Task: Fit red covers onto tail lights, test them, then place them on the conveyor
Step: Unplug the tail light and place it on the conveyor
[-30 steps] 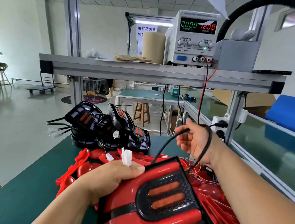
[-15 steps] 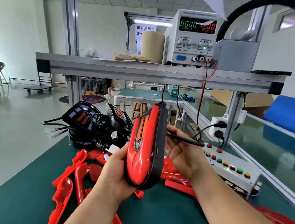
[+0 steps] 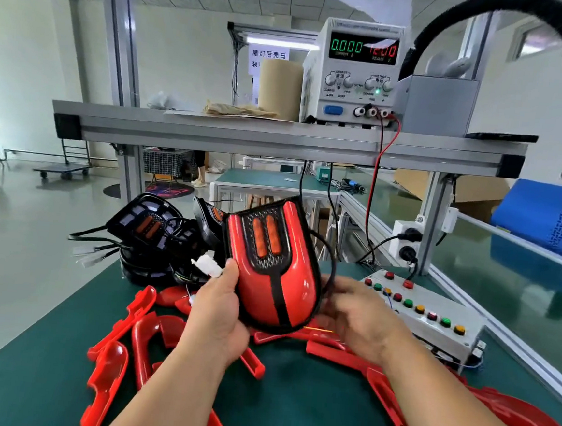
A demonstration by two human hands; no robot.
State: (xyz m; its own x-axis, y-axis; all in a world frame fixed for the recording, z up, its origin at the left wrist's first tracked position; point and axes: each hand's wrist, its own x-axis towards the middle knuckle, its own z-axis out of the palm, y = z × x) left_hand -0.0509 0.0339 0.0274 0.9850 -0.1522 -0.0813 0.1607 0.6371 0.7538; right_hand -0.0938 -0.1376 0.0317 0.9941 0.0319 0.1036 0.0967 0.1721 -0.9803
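A tail light with its red cover fitted (image 3: 274, 273) stands upright above the green bench, its face with two orange strips turned toward me. My left hand (image 3: 220, 313) grips its lower left edge, thumb on the front, with a white connector (image 3: 207, 265) just above the thumb. My right hand (image 3: 356, 311) is at its right side, blurred, fingers curled by the light's black cable (image 3: 331, 268). Several loose red covers (image 3: 146, 333) lie on the bench below. A pile of uncovered black tail lights (image 3: 155, 232) sits at the back left.
A grey test box with coloured buttons (image 3: 423, 313) lies right of my hands. A power supply (image 3: 356, 73) reading 0.000 and 12.00 stands on the overhead shelf (image 3: 279, 138), red lead hanging down. The green conveyor (image 3: 505, 276) runs along the right, a blue roll on it.
The covered tail light has turned from edge-on to facing me and sits lower. My right hand dropped from the cable in front of the light to its right side.
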